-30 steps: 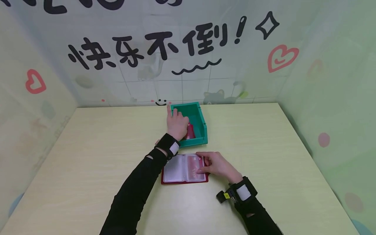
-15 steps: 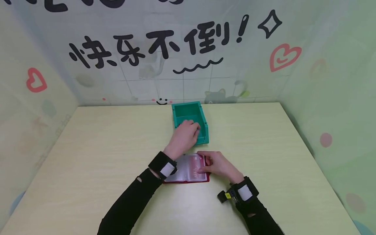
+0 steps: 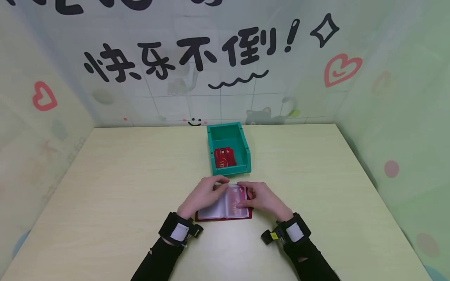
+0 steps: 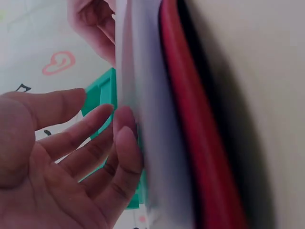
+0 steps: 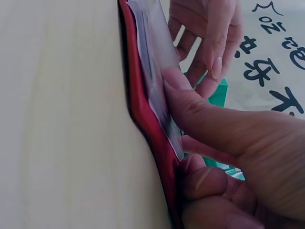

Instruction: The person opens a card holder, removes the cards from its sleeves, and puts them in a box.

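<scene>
A card holder (image 3: pixel 212 208) with a red cover lies spread on the table, its clear plastic sleeves facing up. Behind the right-hand sleeve shows a pinkish-red card (image 3: pixel 233 203). My right hand (image 3: pixel 265 200) grips the holder's right edge, thumb (image 5: pixel 190 102) on the clear sleeve and fingers curled at the red cover. My left hand (image 3: pixel 204 195) is over the left side and top edge of the holder. In the left wrist view its fingers are loosely bent, thumb apart, fingertips (image 4: pixel 128 148) at the sleeves, nothing gripped.
Just behind the holder stands a green bin (image 3: pixel 232 170), with red cards (image 3: pixel 225 157) lying in its front part. The pale wooden table (image 3: pixel 123 187) ends at a printed back wall (image 3: pixel 147 105), with side walls left and right.
My left hand has come out of the green bin, back toward me, to the top of the card holder. Red cards in the bin are now uncovered. The right hand keeps its hold.
</scene>
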The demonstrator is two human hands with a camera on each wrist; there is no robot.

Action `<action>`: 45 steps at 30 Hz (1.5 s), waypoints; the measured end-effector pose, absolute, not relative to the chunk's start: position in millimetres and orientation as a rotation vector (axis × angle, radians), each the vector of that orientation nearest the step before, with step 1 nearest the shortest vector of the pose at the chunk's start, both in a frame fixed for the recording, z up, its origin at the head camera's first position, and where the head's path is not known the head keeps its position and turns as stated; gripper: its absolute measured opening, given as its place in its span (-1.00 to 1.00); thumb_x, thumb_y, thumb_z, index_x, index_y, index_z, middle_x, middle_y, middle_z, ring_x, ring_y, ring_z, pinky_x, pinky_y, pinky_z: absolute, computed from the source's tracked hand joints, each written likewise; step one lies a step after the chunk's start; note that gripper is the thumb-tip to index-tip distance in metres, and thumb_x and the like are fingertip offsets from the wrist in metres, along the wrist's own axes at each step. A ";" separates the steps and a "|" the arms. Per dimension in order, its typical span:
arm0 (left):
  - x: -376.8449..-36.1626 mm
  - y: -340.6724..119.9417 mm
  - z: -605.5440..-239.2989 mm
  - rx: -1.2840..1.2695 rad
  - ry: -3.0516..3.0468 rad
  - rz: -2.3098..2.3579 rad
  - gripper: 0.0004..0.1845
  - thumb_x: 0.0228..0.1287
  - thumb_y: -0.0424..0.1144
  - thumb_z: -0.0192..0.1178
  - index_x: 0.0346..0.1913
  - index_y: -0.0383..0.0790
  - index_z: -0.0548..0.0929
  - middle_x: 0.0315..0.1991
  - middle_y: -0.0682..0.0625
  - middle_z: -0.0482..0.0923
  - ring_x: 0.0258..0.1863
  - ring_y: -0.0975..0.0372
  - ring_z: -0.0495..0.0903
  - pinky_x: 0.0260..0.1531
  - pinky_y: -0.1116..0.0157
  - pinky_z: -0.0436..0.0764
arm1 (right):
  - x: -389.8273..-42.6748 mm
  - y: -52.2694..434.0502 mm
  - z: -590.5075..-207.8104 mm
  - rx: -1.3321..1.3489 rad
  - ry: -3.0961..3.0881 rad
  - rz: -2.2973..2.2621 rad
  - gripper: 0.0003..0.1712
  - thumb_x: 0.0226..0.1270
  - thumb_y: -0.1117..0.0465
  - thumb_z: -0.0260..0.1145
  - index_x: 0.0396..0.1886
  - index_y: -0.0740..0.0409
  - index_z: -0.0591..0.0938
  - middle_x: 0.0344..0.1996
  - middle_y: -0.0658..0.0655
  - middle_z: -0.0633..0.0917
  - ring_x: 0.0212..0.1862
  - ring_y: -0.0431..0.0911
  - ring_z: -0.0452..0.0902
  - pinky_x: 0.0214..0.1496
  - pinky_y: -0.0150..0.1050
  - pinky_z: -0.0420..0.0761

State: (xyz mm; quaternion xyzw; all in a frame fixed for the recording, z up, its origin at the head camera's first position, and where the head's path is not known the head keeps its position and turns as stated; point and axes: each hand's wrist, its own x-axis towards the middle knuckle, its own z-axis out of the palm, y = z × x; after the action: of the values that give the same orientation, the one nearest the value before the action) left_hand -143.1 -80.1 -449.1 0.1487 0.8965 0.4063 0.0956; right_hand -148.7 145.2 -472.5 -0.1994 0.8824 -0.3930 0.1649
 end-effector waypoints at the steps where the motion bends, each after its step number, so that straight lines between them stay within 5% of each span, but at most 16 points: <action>1: -142.7 -81.9 -451.3 0.426 2.643 1.244 -0.69 0.47 -0.16 0.17 0.15 -0.20 0.65 0.04 -0.07 0.70 -0.12 0.15 0.66 -0.03 0.16 0.70 | -148.7 145.8 -472.9 -0.574 2.510 -1.122 -0.24 0.19 0.14 0.53 0.39 0.17 0.50 -0.16 0.13 0.63 -0.12 -0.10 0.44 -0.31 -0.45 0.52; 7: -145.4 -90.5 -457.7 0.380 2.566 1.410 -0.58 0.54 -0.04 0.07 0.25 -0.24 0.56 -0.21 -0.10 0.63 -0.38 0.20 0.60 -0.36 0.33 0.60 | -148.3 150.7 -473.0 -0.578 2.462 -1.155 -0.36 0.33 0.18 0.41 0.39 0.14 0.50 -0.34 0.08 0.51 -0.27 -0.12 0.42 -0.43 -0.44 0.44; 10: -146.4 -93.9 -457.9 0.360 2.616 1.386 -0.61 0.53 -0.03 0.08 0.17 -0.22 0.61 -0.29 -0.06 0.60 -0.35 0.20 0.55 -0.36 0.34 0.54 | -148.3 150.5 -473.3 -0.553 2.451 -1.155 -0.36 0.34 0.20 0.40 0.40 0.13 0.49 -0.28 0.09 0.56 -0.22 -0.12 0.44 -0.39 -0.44 0.48; 15: -141.8 -93.8 -452.6 0.396 2.897 1.014 -0.88 0.31 -0.28 0.31 -0.14 -0.16 0.75 -0.34 0.02 0.64 -0.13 0.10 0.43 -0.07 0.18 0.42 | -150.0 148.9 -473.5 -0.483 2.442 -1.160 -0.35 0.34 0.23 0.39 0.42 0.12 0.48 -0.26 0.09 0.56 -0.16 -0.12 0.44 -0.36 -0.43 0.50; 18: -139.3 -89.3 -449.9 0.441 2.913 0.921 -0.88 0.22 -0.37 0.37 -0.18 -0.19 0.76 -0.29 -0.03 0.66 -0.12 0.10 0.43 0.00 0.15 0.49 | -151.3 148.9 -473.3 -0.476 2.447 -1.162 -0.35 0.34 0.23 0.39 0.42 0.11 0.48 -0.25 0.09 0.56 -0.15 -0.11 0.45 -0.35 -0.43 0.51; 22: -137.4 -81.6 -449.6 0.461 2.801 1.013 -0.86 0.29 -0.38 0.32 -0.12 -0.28 0.73 -0.27 -0.06 0.62 -0.26 0.18 0.48 -0.20 0.28 0.60 | -152.6 148.9 -473.2 -0.491 2.447 -1.165 -0.36 0.34 0.23 0.39 0.41 0.11 0.48 -0.28 0.10 0.54 -0.18 -0.12 0.45 -0.36 -0.43 0.50; 29: -135.7 -76.4 -454.0 0.359 2.743 1.108 -0.86 0.34 -0.26 0.30 -0.15 -0.27 0.71 -0.40 0.00 0.54 -0.38 0.23 0.45 -0.38 0.37 0.46 | -151.5 148.1 -472.5 -0.485 2.427 -1.159 -0.31 0.30 0.24 0.43 0.42 0.12 0.47 -0.36 0.08 0.48 -0.25 -0.13 0.41 -0.39 -0.43 0.44; 45: -137.9 -74.6 -458.1 0.268 2.675 1.169 -0.82 0.41 -0.26 0.22 -0.16 -0.34 0.72 -0.56 0.01 0.38 -0.49 0.22 0.40 -0.51 0.38 0.30 | -148.7 143.2 -473.0 -0.479 2.515 -1.112 -0.30 0.22 0.20 0.50 0.37 0.10 0.53 -0.37 0.07 0.49 -0.21 -0.11 0.39 -0.43 -0.41 0.38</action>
State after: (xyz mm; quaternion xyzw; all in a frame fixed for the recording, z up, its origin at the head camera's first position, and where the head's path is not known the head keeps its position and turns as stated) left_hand -137.9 -74.6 -458.1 0.0910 0.9075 0.3965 0.1046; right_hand -148.7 143.2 -473.0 -0.1690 0.8872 -0.3923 0.1744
